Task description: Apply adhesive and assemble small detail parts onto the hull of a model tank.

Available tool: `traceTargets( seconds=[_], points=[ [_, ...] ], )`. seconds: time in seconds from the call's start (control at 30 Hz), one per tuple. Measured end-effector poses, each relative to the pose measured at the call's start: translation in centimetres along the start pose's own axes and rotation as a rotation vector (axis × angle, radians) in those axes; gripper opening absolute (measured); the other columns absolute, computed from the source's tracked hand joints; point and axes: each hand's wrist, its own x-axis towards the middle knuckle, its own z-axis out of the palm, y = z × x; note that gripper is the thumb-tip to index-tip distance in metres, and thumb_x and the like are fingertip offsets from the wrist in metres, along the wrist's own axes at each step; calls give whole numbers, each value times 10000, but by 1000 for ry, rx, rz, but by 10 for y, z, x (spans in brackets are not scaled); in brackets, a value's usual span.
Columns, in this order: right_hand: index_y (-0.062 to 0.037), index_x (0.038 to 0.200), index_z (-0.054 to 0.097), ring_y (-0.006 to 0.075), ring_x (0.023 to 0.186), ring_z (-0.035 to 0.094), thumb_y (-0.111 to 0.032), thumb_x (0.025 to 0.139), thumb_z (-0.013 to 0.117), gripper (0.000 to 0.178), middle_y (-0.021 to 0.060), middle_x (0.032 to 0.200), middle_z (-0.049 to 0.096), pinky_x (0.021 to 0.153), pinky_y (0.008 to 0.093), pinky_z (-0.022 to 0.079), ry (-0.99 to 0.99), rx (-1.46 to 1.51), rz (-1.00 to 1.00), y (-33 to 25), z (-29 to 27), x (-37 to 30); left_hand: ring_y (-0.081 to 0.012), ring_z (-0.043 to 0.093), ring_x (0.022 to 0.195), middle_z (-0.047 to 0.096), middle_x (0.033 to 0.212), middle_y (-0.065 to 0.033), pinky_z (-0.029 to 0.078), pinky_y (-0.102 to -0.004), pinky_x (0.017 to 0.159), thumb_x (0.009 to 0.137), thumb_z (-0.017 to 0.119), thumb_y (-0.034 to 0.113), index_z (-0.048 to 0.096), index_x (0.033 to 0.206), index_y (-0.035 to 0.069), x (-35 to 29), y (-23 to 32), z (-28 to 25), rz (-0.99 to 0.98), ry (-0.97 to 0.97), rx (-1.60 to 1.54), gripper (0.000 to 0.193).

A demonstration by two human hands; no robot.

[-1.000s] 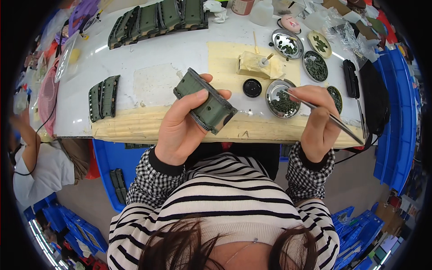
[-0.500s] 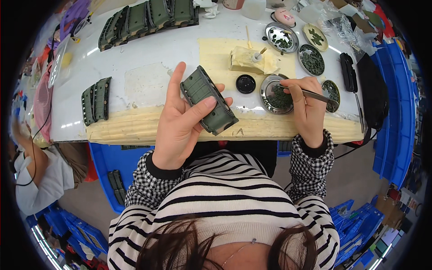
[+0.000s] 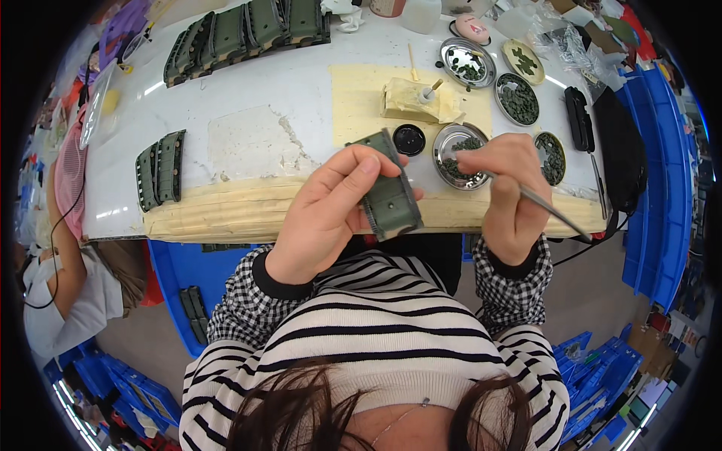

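My left hand [image 3: 320, 207] is closed round a curved green plastic piece [image 3: 392, 204] with dark ribbed edges, thumb on its face, above the table's front edge. In my right hand [image 3: 515, 199] is a thin metal tool [image 3: 543, 205] that looks like tweezers, its shaft slanting down to the right; the fingers hide its other end. That hand is over the right side of a round metal dish [image 3: 439, 167] of small dark green bits. Left of this dish is a small round black container [image 3: 410, 140].
A paper-wrapped block [image 3: 410, 104] with a peg stands behind the dish. Further dishes of green parts [image 3: 517, 99] are at the right, by a black case [image 3: 579, 120]. Similar green pieces lie at the left [image 3: 160, 171] and far back [image 3: 248, 37]. Another person [image 3: 71, 278] sits at the left.
My left hand has brought the green piece right and slightly nearer, turning it. My right hand has rolled over, so the tool now points down to the right.
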Motion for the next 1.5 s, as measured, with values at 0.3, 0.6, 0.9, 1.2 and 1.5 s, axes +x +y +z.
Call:
traceTargets(
  seconds=[0.3,0.6,0.9,1.2,1.5],
  points=[
    [-52,945,698,233,760,598,-262,728,675,303,60,862,612,657,345,500,-80,-149,-429,-21,28,8,-74,568,838,541,936,3,524,-259,734,1030,398,278,519,1018,73,1,-1,1,-151,-85,-191,238],
    [-30,945,686,234,774,639,-251,755,681,292,94,891,629,695,341,542,-174,-223,-513,-19,32,7,-66,548,855,525,930,11,509,-247,736,1029,403,281,501,993,84,-1,-1,-2,-120,-67,-196,223],
    [7,994,675,214,815,600,-141,921,577,192,119,903,631,718,286,485,-205,363,106,-20,23,8,-214,626,1021,554,1046,-100,555,-310,815,1039,335,331,438,932,69,-2,-2,-5,-56,-131,-106,302],
    [4,986,676,205,814,598,-129,922,573,180,105,894,644,719,288,485,-208,357,59,-17,25,8,-216,629,1025,559,1035,-106,559,-307,799,1038,338,330,442,930,60,-2,-2,-3,-57,-114,-89,309],
    [8,977,677,205,814,595,-113,927,560,176,102,903,657,740,287,483,-226,367,101,-20,24,7,-201,630,1012,571,1026,-108,558,-301,783,1039,336,334,446,927,60,-1,-3,-2,-67,-111,-73,315]
  ],
)
